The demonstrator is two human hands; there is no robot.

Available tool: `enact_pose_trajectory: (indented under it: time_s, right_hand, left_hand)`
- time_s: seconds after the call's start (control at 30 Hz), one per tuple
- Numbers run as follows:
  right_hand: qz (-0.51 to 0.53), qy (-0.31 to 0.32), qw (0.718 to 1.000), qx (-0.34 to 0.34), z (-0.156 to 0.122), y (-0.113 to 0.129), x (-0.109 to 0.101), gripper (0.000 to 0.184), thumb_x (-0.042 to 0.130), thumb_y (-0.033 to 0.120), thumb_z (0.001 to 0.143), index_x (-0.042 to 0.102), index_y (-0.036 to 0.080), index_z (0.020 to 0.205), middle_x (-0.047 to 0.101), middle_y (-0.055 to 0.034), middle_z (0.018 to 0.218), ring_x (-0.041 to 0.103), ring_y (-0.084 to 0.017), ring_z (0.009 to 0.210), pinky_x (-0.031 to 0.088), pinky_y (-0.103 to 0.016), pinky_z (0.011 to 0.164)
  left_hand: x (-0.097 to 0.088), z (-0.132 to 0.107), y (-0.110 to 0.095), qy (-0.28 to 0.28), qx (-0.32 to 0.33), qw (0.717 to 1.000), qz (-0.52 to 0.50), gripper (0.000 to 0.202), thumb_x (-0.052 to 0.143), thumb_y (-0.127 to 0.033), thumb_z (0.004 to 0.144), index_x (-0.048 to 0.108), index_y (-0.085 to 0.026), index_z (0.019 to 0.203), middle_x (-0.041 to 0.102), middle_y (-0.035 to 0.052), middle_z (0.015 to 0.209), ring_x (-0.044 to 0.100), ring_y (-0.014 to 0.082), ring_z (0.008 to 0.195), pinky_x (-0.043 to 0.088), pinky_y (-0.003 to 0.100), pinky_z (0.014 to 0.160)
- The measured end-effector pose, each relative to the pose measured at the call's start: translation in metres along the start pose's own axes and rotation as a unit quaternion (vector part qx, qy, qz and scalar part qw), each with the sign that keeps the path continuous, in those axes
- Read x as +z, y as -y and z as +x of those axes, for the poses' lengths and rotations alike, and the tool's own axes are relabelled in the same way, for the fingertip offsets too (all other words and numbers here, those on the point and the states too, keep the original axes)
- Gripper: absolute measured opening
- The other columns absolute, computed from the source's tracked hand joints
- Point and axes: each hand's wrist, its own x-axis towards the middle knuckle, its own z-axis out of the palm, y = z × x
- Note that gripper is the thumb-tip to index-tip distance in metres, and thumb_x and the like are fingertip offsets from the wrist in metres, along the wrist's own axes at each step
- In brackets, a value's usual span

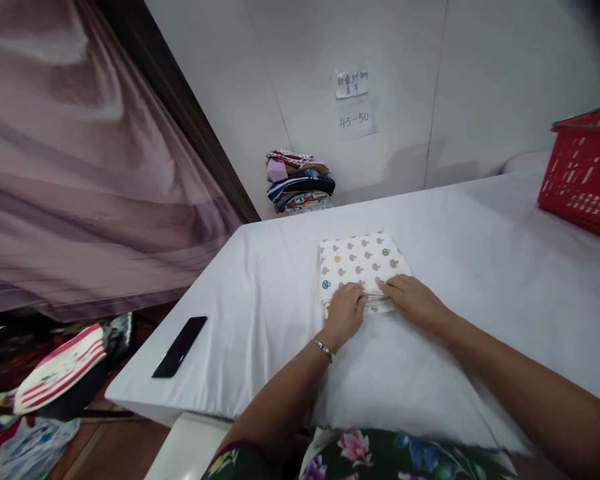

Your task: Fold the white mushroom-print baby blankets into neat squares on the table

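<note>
A white cloth (361, 257) with small grey, yellow, green and blue motifs lies folded into a flat, nearly square bundle on the white-covered table. My left hand (346, 308) grips its near edge toward the left corner, fingers bent over the top. At the right part of that same edge, my right hand (410, 297) pinches the cloth. Between the two hands the layered folds show as thin lines. My thumbs and the underside of the bundle are partly hidden.
A black phone (180, 347) lies on the table's left part. At right stands a red plastic basket (585, 177). Beyond the far edge rises a stack of folded fabrics (300, 181) against the wall. A pink curtain (95, 160) hangs at left, near a striped cushion-like item (63, 370).
</note>
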Motion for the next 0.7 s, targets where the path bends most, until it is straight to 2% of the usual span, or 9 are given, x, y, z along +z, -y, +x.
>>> enact_pose_trajectory:
  time_s: [0.13, 0.27, 0.5, 0.7]
  right_hand:
    - [0.014, 0.006, 1.000, -0.007, -0.0024, -0.0062, -0.0050, 0.036, 0.036, 0.011, 0.084, 0.054, 0.020, 0.114, 0.063, -0.0083, 0.093, 0.056, -0.021, 0.085, 0.043, -0.032, 0.068]
    - [0.017, 0.022, 0.999, -0.015, -0.0033, -0.0092, -0.0079, 0.030, 0.036, 0.013, 0.086, 0.055, 0.018, 0.108, 0.064, -0.0088, 0.093, 0.057, -0.021, 0.086, 0.044, -0.032, 0.069]
    - [0.027, 0.027, 0.999, 0.002, -0.0034, -0.0075, -0.0091, 0.026, 0.037, 0.012, 0.085, 0.056, 0.017, 0.103, 0.064, -0.0091, 0.094, 0.057, -0.020, 0.085, 0.045, -0.031, 0.069]
    - [0.042, 0.031, 0.999, 0.004, -0.0035, -0.0071, -0.0107, 0.026, 0.037, 0.013, 0.085, 0.056, 0.020, 0.101, 0.064, -0.0077, 0.094, 0.057, -0.020, 0.087, 0.044, -0.032, 0.069]
  left_hand:
    - [0.0006, -0.0045, 0.0015, 0.018, 0.030, 0.999, 0.019, 0.010, 0.048, -0.020, 0.086, 0.057, -0.020, 0.089, 0.057, 0.0043, 0.104, 0.051, 0.0177, 0.098, 0.041, 0.034, 0.086]
    - [0.0019, -0.0074, 0.0031, 0.003, 0.040, 0.998, 0.037, 0.013, 0.054, -0.021, 0.082, 0.055, -0.020, 0.096, 0.056, 0.0043, 0.110, 0.049, 0.0185, 0.104, 0.039, 0.035, 0.089]
    - [-0.0018, -0.0066, 0.0051, 0.001, 0.056, 0.995, 0.079, 0.012, 0.051, -0.015, 0.081, 0.053, -0.019, 0.092, 0.057, 0.0049, 0.108, 0.049, 0.0195, 0.102, 0.039, 0.036, 0.088]
    - [-0.0061, -0.0080, 0.0058, -0.004, 0.036, 0.997, 0.069, 0.015, 0.049, -0.012, 0.078, 0.051, -0.020, 0.091, 0.058, 0.0042, 0.102, 0.052, 0.0188, 0.097, 0.041, 0.036, 0.085]
